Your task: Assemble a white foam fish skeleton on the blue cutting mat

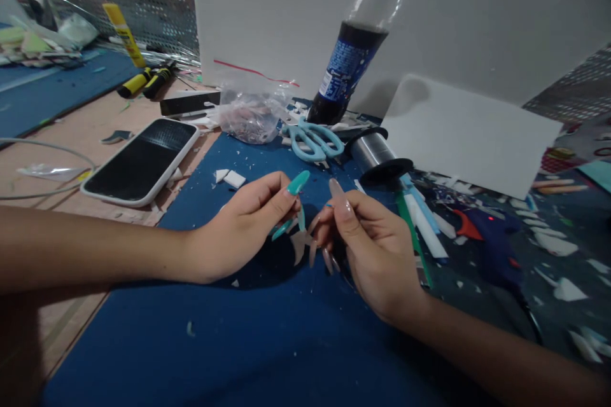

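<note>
My left hand (252,216), with long teal nails, is closed in a pinch above the blue mat (229,343). Just below its fingertips shows a small pale, forked, tail-like piece (299,245), which the left fingers seem to grip. Facing it from the right, my right hand (375,238), with long pinkish nails, has thumb and fingers drawn together near the same piece. Whatever lies between those right fingertips is too small to make out. Both hands are held close together, off the mat.
Behind the hands are blue scissors (314,140), a wire spool (375,154), a tilted-looking soda bottle (351,57) and a plastic bag (251,111). A phone (140,162) lies left. At right are a glue gun (494,245), white board (468,133) and scattered scraps (556,243).
</note>
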